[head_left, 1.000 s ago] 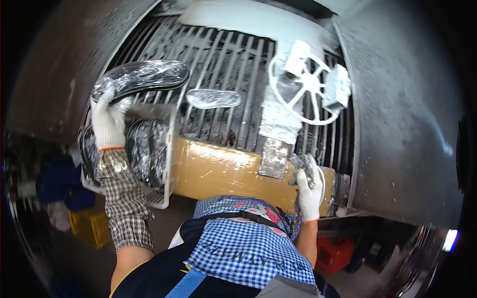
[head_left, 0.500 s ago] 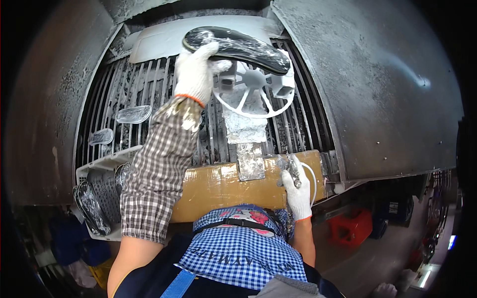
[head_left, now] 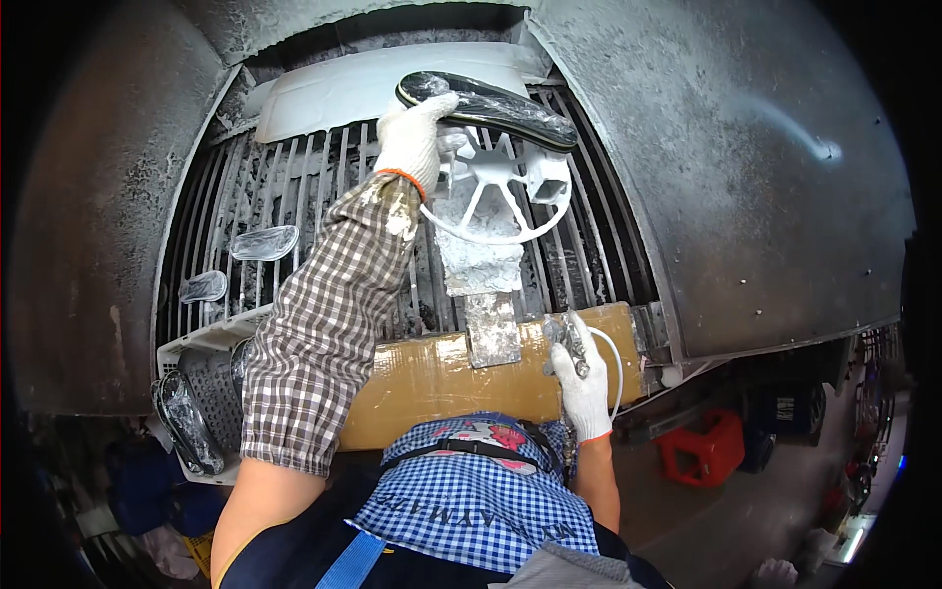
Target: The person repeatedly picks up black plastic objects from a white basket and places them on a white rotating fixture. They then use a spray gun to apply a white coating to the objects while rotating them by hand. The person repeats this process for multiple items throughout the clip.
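My left hand (head_left: 414, 137), in a white knit glove, grips the near left end of a black shoe sole (head_left: 500, 106) with clear film on it. The sole lies across the far side of a white spoked wheel (head_left: 496, 177) with blocks on it; whether it rests on them I cannot tell. My right hand (head_left: 586, 388), gloved too, is closed around a small metal spray gun (head_left: 567, 344) near the front edge. A white hose (head_left: 616, 358) curves beside it.
Two film-covered oval pieces (head_left: 265, 243) lie on the slatted grate (head_left: 324, 167) at left. A pale crate (head_left: 211, 329) holds more black soles (head_left: 188, 417). Metal walls (head_left: 765, 196) flank the grate. Tan taped cardboard (head_left: 442, 383) edges the front; a red plastic container (head_left: 702, 450) stands lower right.
My left hand and the sole have shifted a little to the right, and the sole is tilted differently. My right hand keeps its hold on the spray gun. The view has shifted slightly.
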`<state>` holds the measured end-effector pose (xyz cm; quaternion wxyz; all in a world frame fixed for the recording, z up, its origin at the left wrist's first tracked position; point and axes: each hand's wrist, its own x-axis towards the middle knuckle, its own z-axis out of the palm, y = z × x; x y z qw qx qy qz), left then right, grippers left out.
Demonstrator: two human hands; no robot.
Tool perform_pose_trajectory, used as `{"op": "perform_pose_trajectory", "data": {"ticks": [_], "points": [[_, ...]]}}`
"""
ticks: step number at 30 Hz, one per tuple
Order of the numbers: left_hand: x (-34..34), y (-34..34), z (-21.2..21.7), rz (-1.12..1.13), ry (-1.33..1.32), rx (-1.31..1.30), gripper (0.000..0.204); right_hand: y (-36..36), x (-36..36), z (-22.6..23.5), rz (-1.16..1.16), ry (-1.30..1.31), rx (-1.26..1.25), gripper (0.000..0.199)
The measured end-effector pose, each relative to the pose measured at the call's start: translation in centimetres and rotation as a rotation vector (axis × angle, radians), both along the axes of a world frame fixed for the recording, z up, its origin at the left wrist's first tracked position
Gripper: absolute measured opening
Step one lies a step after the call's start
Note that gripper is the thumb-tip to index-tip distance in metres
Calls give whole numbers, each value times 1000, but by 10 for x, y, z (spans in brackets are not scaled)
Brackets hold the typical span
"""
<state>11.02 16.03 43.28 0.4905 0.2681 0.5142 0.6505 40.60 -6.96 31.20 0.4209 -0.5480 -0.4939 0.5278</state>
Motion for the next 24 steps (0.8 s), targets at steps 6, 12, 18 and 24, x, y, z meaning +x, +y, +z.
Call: {"op": "perform_pose_trajectory", "data": {"ticks": [6, 12, 18, 24], "points": [[-16, 5, -10, 59, 129, 84, 35, 2, -3, 2, 25, -16, 13, 65], [-38, 6, 5, 0, 266, 32, 37, 0, 6, 3, 33, -21, -21, 62], [-50, 11, 7, -104, 353, 57, 30, -1, 5, 2, 21, -14, -3, 62], [-58, 21, -7, -29, 663, -2, 37, -6, 2, 0, 12, -10, 18, 64]]}}
